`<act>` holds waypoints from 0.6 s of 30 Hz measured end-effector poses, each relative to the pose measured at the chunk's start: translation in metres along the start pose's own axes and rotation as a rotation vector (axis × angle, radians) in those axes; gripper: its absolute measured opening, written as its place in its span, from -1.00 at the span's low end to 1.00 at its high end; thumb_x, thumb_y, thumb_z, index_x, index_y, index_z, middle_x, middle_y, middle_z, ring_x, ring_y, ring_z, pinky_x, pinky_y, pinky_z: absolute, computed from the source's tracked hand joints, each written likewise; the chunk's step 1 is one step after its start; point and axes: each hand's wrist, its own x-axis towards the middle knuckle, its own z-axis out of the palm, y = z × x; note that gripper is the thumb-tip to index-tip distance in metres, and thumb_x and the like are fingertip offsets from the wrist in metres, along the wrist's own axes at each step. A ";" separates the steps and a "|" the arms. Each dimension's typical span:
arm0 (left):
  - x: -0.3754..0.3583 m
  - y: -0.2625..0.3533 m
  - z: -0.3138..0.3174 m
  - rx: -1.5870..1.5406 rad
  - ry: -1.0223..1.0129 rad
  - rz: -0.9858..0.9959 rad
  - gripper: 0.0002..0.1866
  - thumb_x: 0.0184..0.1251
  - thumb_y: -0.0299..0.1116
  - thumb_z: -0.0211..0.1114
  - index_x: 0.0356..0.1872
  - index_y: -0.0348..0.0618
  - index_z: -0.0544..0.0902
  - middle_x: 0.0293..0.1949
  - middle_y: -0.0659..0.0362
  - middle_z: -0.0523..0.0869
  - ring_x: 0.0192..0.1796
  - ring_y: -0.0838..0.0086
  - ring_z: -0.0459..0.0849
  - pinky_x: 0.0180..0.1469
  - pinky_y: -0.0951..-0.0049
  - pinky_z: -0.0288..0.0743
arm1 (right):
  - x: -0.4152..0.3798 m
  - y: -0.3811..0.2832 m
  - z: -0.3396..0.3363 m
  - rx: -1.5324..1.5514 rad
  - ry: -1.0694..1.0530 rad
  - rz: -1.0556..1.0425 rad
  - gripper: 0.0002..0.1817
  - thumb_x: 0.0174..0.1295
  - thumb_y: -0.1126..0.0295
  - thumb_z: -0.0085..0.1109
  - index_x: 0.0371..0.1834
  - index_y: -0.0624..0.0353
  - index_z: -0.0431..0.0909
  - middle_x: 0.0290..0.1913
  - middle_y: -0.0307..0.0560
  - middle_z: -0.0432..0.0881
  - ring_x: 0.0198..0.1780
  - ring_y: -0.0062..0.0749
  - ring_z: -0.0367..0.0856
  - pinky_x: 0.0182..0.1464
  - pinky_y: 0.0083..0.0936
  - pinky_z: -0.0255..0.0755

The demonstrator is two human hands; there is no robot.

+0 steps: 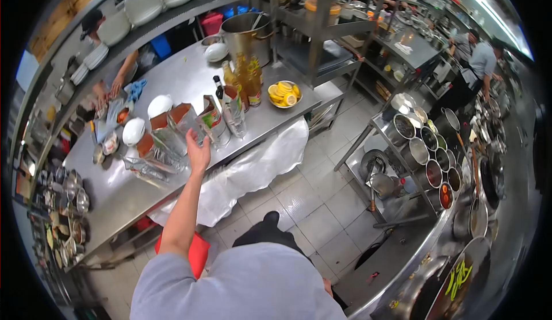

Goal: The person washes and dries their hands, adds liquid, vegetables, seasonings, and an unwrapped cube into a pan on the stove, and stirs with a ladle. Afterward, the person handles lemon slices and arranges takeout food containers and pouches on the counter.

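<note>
My left hand (198, 150) reaches over the near edge of the steel table (187, 76), fingers stretched and thumb apart. It is right beside several upright foil bags, the closest being a silvery pouch (177, 126) with its top cut open. To its right stands another foil pouch with a green and red label (213, 123). More silvery bags (146, 169) lie to the left near the table edge. Only a sliver of my right hand (328, 287) shows low beside my body, its fingers hidden.
Behind the bags stand bottles of yellow liquid (251, 78), a bowl of lemon slices (284, 94) and a large pot (247, 31). Another person's hands (109, 92) work across the table. On the right are a rack of metal pots (401, 127) and a wok with green peppers (458, 280).
</note>
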 end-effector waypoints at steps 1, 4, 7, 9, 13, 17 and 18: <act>0.002 0.004 0.000 -0.067 -0.031 -0.042 -0.39 0.23 -0.34 0.28 0.26 -0.30 0.27 0.09 -0.12 0.53 0.10 0.18 0.55 0.11 0.24 0.45 | 0.013 -0.005 0.004 0.051 -0.026 0.012 -0.89 0.11 0.49 0.05 -0.45 0.29 0.55 -0.60 -0.19 0.48 -0.54 -0.48 0.45 -0.48 -0.50 0.33; 0.013 -0.012 0.012 -0.110 -0.051 -0.031 -0.52 0.26 -0.33 0.26 0.15 -0.31 0.39 -0.04 -0.05 0.61 -0.04 0.26 0.61 -0.03 0.29 0.51 | 0.042 -0.045 0.012 0.044 -0.016 0.013 -0.91 0.15 0.48 0.05 -0.42 0.25 0.54 -0.57 -0.20 0.49 -0.52 -0.49 0.48 -0.47 -0.52 0.38; 0.026 -0.006 0.010 -0.169 -0.069 -0.022 -0.62 0.31 -0.31 0.23 0.04 -0.33 0.47 -0.20 0.01 0.64 -0.15 0.30 0.62 -0.12 0.30 0.50 | 0.120 -0.020 0.001 0.270 -0.124 0.123 -0.91 0.23 0.44 0.07 -0.38 0.21 0.53 -0.56 -0.21 0.50 -0.52 -0.49 0.49 -0.50 -0.51 0.38; 0.035 -0.003 0.007 0.013 -0.074 0.127 -0.72 0.33 -0.30 0.21 -0.08 -0.31 0.54 -0.28 -0.03 0.66 -0.25 0.22 0.65 -0.23 0.29 0.50 | 0.117 -0.069 0.014 0.108 -0.055 0.110 -0.87 0.25 0.38 0.09 -0.32 0.21 0.54 -0.50 -0.22 0.53 -0.47 -0.51 0.50 -0.46 -0.52 0.42; 0.054 0.002 -0.011 0.048 -0.157 0.313 -0.84 0.35 -0.34 0.17 -0.31 -0.22 0.55 -0.43 -0.08 0.63 -0.36 -0.02 0.60 -0.31 0.17 0.45 | 0.137 -0.142 0.039 -0.218 -0.058 -0.013 -0.72 0.28 0.27 0.14 -0.12 0.28 0.54 -0.37 -0.16 0.60 -0.36 -0.47 0.57 -0.37 -0.52 0.50; 0.060 -0.005 -0.018 0.176 -0.272 0.340 -0.82 0.34 -0.34 0.17 -0.34 -0.28 0.51 -0.47 -0.15 0.61 -0.36 -0.05 0.61 -0.33 0.14 0.44 | 0.154 -0.221 0.088 -0.385 -0.138 -0.188 -0.65 0.23 0.23 0.18 -0.07 0.28 0.59 -0.31 -0.09 0.69 -0.31 -0.41 0.63 -0.24 -0.47 0.51; 0.071 0.004 -0.010 0.165 -0.273 0.367 -0.82 0.34 -0.34 0.17 -0.34 -0.28 0.51 -0.47 -0.15 0.61 -0.36 -0.05 0.61 -0.33 0.14 0.44 | 0.164 -0.229 0.103 -0.372 -0.211 -0.231 -0.65 0.23 0.22 0.18 -0.06 0.25 0.60 -0.29 -0.09 0.69 -0.30 -0.41 0.63 -0.24 -0.47 0.51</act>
